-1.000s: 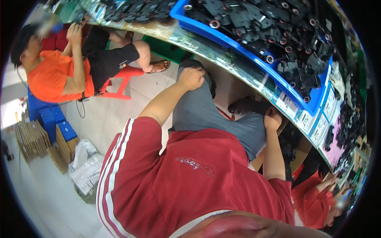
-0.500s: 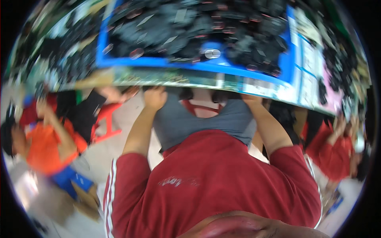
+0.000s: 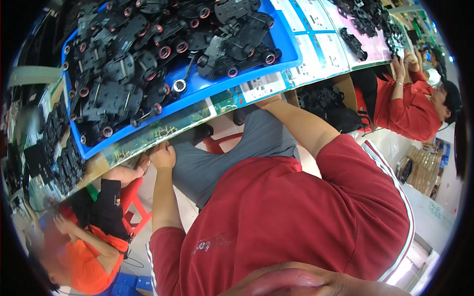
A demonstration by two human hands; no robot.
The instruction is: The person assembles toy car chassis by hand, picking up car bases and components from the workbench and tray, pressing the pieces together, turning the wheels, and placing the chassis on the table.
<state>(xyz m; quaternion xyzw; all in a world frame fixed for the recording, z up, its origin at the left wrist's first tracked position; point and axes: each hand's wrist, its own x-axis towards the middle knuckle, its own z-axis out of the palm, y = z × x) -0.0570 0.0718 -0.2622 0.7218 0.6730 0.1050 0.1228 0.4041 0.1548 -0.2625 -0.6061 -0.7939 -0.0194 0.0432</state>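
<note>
My left hand (image 3: 163, 155) is beside my left thigh, just under the table's front edge. Its fingers are curled closed, and whatever may be in them is hidden. Only the back of my right hand (image 3: 269, 101) shows at the table edge over my right thigh; its fingers are out of sight. Above both hands, on the table, stands a blue tray (image 3: 197, 90) heaped with black toy-car chassis (image 3: 120, 68), many with red-rimmed wheels. Neither hand touches the tray. One wheel on a thin rod (image 3: 179, 86) lies near its front wall.
Printed sheets (image 3: 321, 52) cover the tabletop right of the tray. Beyond them, more black parts (image 3: 353, 43) lie on a pink surface. A carton of black parts (image 3: 323, 98) is below the table. Co-workers in orange (image 3: 94, 266) and red (image 3: 405, 106) sit on either side.
The view has swung, so the table now slants and the tray appears farther left. The blur has mostly cleared. My hands stay low at the table edge.
</note>
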